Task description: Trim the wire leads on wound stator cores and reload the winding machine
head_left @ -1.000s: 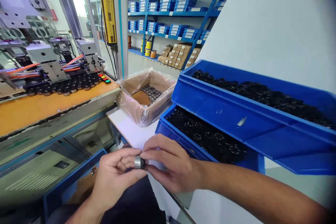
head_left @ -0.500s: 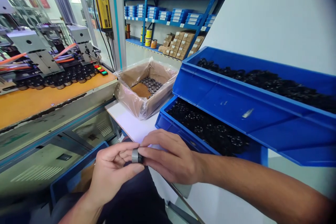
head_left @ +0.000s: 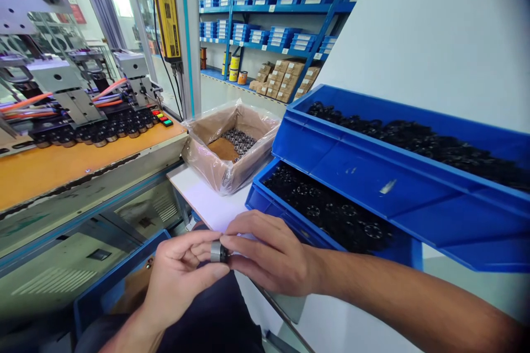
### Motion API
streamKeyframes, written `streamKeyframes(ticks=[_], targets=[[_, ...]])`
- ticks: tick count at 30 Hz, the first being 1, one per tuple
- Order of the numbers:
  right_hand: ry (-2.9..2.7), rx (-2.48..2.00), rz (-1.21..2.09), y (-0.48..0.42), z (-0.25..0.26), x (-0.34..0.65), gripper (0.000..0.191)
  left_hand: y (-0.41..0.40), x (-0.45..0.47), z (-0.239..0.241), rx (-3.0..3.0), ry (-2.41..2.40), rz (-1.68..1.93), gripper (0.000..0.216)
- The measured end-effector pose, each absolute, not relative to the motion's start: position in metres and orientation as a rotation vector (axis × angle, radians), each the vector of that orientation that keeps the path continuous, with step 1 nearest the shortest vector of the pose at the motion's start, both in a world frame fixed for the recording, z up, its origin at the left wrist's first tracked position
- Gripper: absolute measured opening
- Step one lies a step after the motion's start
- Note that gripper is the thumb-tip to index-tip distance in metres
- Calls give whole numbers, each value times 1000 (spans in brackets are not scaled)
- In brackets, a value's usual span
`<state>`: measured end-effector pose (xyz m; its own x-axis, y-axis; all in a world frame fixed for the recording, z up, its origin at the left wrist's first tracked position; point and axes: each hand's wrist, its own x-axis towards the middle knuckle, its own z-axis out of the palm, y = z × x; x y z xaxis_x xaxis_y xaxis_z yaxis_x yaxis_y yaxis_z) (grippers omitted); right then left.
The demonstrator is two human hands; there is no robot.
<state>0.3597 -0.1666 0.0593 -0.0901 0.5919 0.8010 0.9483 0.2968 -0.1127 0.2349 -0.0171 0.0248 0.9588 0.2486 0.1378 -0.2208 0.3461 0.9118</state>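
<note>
Between my two hands, above my lap, is a small round metal core (head_left: 215, 252) with a black plastic cap (head_left: 224, 254) on its right side. My left hand (head_left: 174, 273) pinches the core between thumb and fingers. From the right, the fingertips of my right hand (head_left: 271, 253) press against the black cap; they partly cover it. Just beyond my right hand stands a lower blue bin (head_left: 265, 197) holding black plastic ring-shaped parts (head_left: 312, 210). An upper blue bin (head_left: 331, 149), stacked over it, holds a heap of similar black parts (head_left: 414, 135).
A plastic-lined cardboard box (head_left: 207, 168) with metal cores inside sits on the white table (head_left: 194, 187). At left, a machine's orange worktop (head_left: 124, 149) carries rows of capped cores (head_left: 99, 135). Another blue bin (head_left: 89, 292) stands low at left. Blue shelving (head_left: 285, 9) is behind.
The camera view has tilted up slightly, so the scene sits lower. Both hands hold nearly the same pose; a little more of the black cap shows between the fingers.
</note>
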Motion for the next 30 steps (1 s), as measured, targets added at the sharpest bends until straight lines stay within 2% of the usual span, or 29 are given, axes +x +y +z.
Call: streamKeyframes(ticks=[30], targets=[[-1848, -1358, -694, -169, 59, 362, 20, -16, 234, 27, 1217, 48, 291, 39]])
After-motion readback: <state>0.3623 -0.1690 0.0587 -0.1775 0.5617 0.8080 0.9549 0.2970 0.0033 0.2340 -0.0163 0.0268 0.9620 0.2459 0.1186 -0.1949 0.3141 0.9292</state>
